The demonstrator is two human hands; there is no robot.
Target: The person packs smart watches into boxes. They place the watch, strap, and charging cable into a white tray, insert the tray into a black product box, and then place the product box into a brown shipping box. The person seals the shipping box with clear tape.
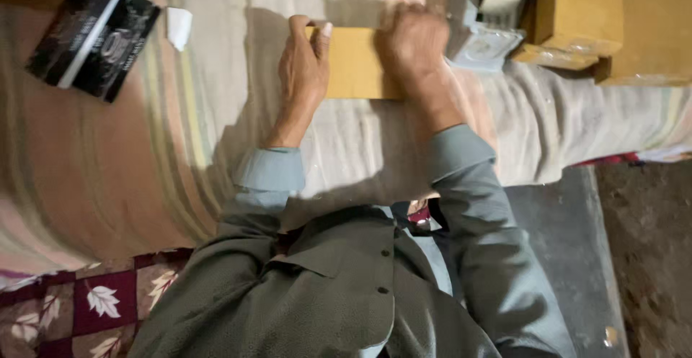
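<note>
Surface: you work on a striped cloth (180, 135) in faded pink, cream and green, soft and wrinkled, spread over a raised surface; a dark grey floor (569, 235) shows at the lower right.
Envelope: a flat mustard-yellow paper envelope (355, 66) lies on the cloth directly in front of you, between your hands.
Left hand: your left hand (303, 66) grips the envelope's left edge, fingers curled over the top, thumb along the side.
Right hand: your right hand (412, 45) lies on the envelope's right end, knuckles up and blurred; you cannot tell how far the fingers are closed.
Around it: yellow cardboard boxes (613, 19) stand at the far right, a clear plastic packet (486, 45) just beside your right hand, a black glossy packet (94, 37) well apart at the far left, with a small white scrap (178, 27) near it.
</note>
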